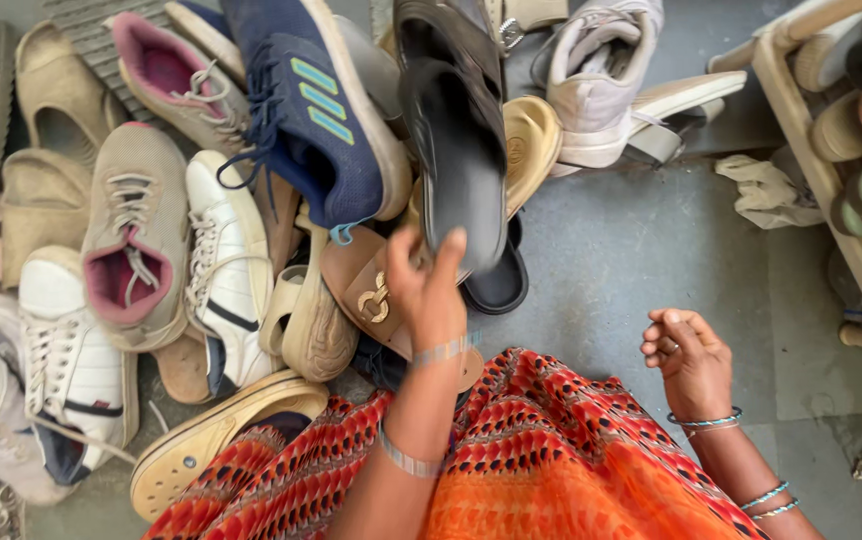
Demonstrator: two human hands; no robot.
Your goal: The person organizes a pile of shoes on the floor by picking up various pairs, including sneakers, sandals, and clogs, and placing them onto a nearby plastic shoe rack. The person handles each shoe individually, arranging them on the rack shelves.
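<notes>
Left hand (429, 290) raised at centre frame, fingers curled in a grip, forearm rising from the lower middle, right hand (689, 358) at lower right, loosely cupped, palm up, fingers half bent, holding nothing

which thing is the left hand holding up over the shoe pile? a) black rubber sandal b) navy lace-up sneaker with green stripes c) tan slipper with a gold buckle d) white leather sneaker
a: the left hand grips the lower end of the black rubber sandal, lifted above the pile, while the right hand hangs empty and loosely curled over the grey floor.
</notes>
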